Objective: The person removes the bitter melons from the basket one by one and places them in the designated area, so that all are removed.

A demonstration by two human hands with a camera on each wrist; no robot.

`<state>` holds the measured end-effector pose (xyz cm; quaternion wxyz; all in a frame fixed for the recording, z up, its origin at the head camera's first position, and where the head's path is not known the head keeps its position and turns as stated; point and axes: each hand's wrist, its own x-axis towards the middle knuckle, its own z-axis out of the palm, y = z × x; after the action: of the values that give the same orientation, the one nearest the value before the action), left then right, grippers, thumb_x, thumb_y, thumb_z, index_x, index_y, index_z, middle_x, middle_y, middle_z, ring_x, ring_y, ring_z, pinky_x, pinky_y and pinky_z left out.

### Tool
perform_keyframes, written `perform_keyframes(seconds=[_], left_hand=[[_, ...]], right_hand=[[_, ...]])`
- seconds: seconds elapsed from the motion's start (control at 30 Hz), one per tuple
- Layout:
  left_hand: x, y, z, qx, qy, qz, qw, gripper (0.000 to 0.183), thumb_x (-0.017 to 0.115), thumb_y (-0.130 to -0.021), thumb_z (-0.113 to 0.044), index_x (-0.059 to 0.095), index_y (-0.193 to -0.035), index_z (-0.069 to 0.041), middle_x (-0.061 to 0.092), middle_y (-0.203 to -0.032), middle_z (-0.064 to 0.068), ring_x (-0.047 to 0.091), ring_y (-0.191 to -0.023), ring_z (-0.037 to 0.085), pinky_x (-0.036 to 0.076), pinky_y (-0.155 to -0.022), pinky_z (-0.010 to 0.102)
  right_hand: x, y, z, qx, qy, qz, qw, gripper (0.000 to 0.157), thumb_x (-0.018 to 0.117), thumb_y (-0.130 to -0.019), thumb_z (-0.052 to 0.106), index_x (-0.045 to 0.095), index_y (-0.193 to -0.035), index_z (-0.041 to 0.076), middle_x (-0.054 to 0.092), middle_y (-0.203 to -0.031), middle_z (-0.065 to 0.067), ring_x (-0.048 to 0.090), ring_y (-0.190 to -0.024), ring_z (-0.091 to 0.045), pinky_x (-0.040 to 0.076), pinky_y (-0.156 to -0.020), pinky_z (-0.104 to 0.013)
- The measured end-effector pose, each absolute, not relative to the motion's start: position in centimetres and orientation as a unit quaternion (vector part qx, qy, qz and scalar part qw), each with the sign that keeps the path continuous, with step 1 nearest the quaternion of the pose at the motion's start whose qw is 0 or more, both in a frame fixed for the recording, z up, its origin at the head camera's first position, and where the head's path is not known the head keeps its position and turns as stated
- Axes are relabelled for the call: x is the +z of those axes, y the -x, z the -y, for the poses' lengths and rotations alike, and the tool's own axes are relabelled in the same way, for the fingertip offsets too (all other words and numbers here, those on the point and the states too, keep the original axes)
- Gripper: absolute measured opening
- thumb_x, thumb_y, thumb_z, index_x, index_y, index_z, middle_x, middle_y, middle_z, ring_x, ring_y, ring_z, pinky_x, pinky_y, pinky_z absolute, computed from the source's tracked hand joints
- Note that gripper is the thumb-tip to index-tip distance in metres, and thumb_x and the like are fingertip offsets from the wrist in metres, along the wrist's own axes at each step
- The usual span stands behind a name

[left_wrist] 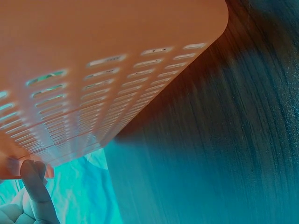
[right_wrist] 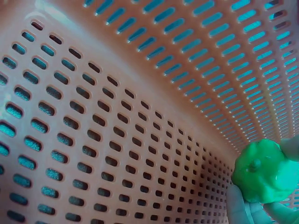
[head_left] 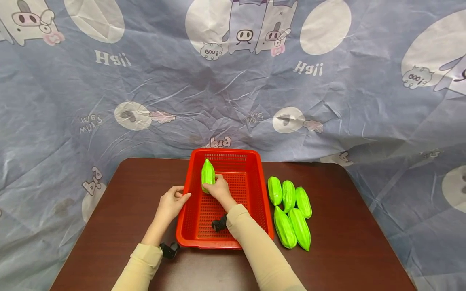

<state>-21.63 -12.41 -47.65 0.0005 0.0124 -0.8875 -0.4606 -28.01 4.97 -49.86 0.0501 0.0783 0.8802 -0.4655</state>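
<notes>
My right hand (head_left: 220, 190) grips a bright green bitter melon (head_left: 208, 174) inside the red plastic basket (head_left: 269, 218), near its left wall. The melon has lengthwise ridges, and its pointed end faces the far side. In the right wrist view, fingers wrap the sides of the melon (right_wrist: 261, 172), whose knobby end faces the camera, close to the slotted wall. At the basket's left side, my left hand (head_left: 172, 202) pinches the rim, thumb on top and fingers outside. The left wrist view shows that hand (left_wrist: 35, 196) at the basket's outer wall (left_wrist: 117, 28).
Several more green bitter melons (head_left: 289, 196) lie in two rows on the brown table (head_left: 346, 226), just right of the basket. A blue-grey printed cloth (head_left: 218, 89) hangs behind the table and along its sides. Each wrist wears a small black camera (head_left: 219, 223).
</notes>
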Motion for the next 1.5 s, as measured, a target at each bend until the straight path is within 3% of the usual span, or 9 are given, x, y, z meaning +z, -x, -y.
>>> perform_keyframes(seconds=[0.2, 0.47, 0.63, 1.5], left_hand=[[-47.5, 21.6, 12.3, -0.460, -0.014, 0.888, -0.004, 0.042, 0.070, -0.093, -0.021, 0.059, -0.125, 0.004, 0.064, -0.088, 0.016, 0.070, -0.082, 0.027, 0.058, -0.068, 0.035], [-47.6, 21.6, 12.4, -0.455, -0.009, 0.891, -0.002, 0.043, 0.069, -0.093, -0.023, 0.059, -0.125, 0.004, 0.064, -0.089, 0.016, 0.070, -0.082, 0.027, 0.058, -0.068, 0.035], [-47.6, 21.7, 12.5, -0.456, -0.010, 0.890, -0.004, 0.042, 0.069, -0.093, -0.022, 0.059, -0.125, 0.004, 0.064, -0.088, 0.016, 0.069, -0.081, 0.026, 0.058, -0.068, 0.035], [-47.4, 21.5, 12.4, -0.448, -0.009, 0.894, -0.012, 0.044, 0.067, -0.094, -0.023, 0.058, -0.127, 0.005, 0.063, -0.090, 0.016, 0.068, -0.082, 0.026, 0.057, -0.069, 0.035]], right_hand=[[-49.5, 27.9, -5.3, -0.465, -0.079, -0.880, 0.052, 0.060, 0.074, -0.085, 0.026, 0.050, -0.135, 0.002, 0.065, -0.116, -0.018, 0.065, -0.102, -0.030, 0.054, -0.085, -0.040], [-47.9, 27.1, -6.1, -0.474, -0.052, -0.878, 0.053, 0.061, 0.073, -0.083, 0.024, 0.050, -0.134, 0.001, 0.066, -0.106, -0.017, 0.065, -0.086, -0.023, 0.053, -0.072, -0.033], [-47.0, 26.8, -6.5, -0.468, -0.039, -0.881, 0.053, 0.064, 0.073, -0.083, 0.023, 0.048, -0.138, 0.001, 0.067, -0.112, -0.019, 0.066, -0.096, -0.027, 0.054, -0.079, -0.036], [-42.4, 24.7, -10.2, -0.521, -0.017, -0.852, 0.051, 0.067, 0.075, -0.084, 0.025, 0.046, -0.142, 0.006, 0.064, -0.121, -0.017, 0.064, -0.106, -0.028, 0.056, -0.081, -0.036]])
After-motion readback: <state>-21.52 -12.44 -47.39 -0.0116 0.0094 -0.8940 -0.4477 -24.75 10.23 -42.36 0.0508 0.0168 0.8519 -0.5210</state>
